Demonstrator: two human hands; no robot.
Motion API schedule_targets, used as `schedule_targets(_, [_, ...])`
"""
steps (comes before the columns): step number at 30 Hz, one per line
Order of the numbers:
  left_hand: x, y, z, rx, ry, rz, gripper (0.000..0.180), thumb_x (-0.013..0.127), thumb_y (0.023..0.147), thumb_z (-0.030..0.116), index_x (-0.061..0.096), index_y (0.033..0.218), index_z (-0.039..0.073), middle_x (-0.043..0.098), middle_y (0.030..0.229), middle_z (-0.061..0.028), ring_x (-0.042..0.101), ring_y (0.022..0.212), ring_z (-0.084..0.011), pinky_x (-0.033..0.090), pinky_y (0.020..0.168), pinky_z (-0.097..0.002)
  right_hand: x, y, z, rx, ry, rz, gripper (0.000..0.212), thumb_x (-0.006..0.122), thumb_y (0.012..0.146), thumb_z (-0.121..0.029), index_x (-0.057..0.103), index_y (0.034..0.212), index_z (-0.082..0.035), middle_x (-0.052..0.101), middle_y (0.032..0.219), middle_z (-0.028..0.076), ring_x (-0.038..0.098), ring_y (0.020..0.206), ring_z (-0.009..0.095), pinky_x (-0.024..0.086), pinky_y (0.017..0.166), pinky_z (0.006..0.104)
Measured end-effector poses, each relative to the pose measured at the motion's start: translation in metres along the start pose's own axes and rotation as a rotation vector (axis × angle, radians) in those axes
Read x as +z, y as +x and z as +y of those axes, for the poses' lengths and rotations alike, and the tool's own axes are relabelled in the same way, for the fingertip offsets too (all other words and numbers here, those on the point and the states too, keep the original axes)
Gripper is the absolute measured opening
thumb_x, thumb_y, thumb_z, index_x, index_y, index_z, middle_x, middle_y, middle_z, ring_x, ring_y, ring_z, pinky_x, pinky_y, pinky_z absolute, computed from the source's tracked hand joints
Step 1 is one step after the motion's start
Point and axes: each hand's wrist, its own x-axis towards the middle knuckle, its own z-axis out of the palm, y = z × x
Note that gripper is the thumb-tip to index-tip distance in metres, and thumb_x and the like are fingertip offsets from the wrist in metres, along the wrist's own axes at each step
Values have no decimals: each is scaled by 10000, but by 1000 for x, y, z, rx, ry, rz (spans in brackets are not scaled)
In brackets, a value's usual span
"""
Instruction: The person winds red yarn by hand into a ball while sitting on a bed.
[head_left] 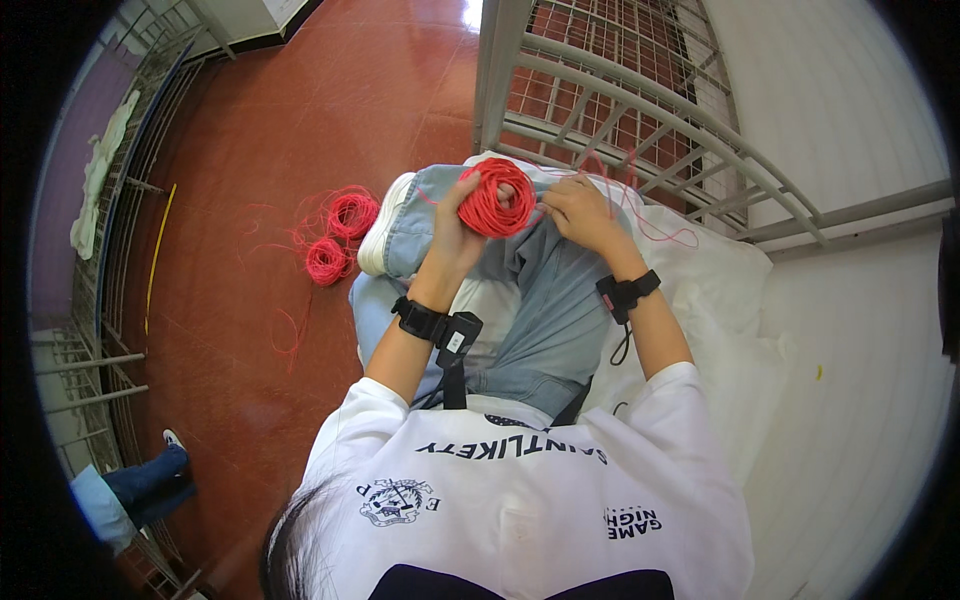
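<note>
A round coil of red cord is gripped by my left hand, whose thumb lies along its left edge while fingers come through the coil's centre. To the right of the coil, my right hand has its fingers drawn together in a pinch. A strand of cord seems to run there from the coil, but what sits between the fingertips is too small to make out. Loose red strands trail beyond my right hand over the white sheet. Both hands are above my jeans.
Two more coils of red cord, one behind the other, lie on the red floor with loose strands. A metal bed frame stands ahead right, beside the white sheet. At lower left, another person's leg shows.
</note>
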Motion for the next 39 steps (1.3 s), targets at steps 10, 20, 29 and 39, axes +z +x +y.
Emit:
schedule_targets(10, [17, -7, -25, -218, 810, -173, 450, 426, 920, 380, 604, 805, -17, 628, 676, -99, 599, 599, -132, 474, 574, -249, -17, 25, 3, 75, -34, 18, 126, 538, 777, -138, 579, 701, -46, 579, 686, 124, 548, 686, 295, 418, 668, 373])
schedule_targets(20, [-24, 14, -39, 74, 879, 203, 579, 295, 941, 460, 613, 848, -15, 617, 709, -67, 565, 643, -114, 453, 613, -257, -38, 24, -65, 531, 528, 149, 200, 498, 840, -118, 567, 996, -14, 592, 669, 141, 541, 591, 188, 419, 577, 312])
schedule_targets(29, [1, 13, -27, 22, 536, 268, 663, 205, 913, 559, 554, 1064, 16, 625, 988, -122, 579, 814, -142, 446, 765, -279, 7, -1, -114, 490, 520, 264, 97, 484, 865, -81, 537, 906, -11, 522, 638, 207, 544, 563, 328, 400, 514, 336])
schedule_targets(39, [3, 11, -8, 39, 120, 213, 641, 266, 918, 519, 448, 1175, -39, 588, 1078, -157, 581, 886, -183, 451, 847, -315, 9, -7, -84, 358, 540, 202, 60, 512, 815, -94, 528, 837, -41, 553, 695, 175, 544, 654, 373, 412, 551, 410])
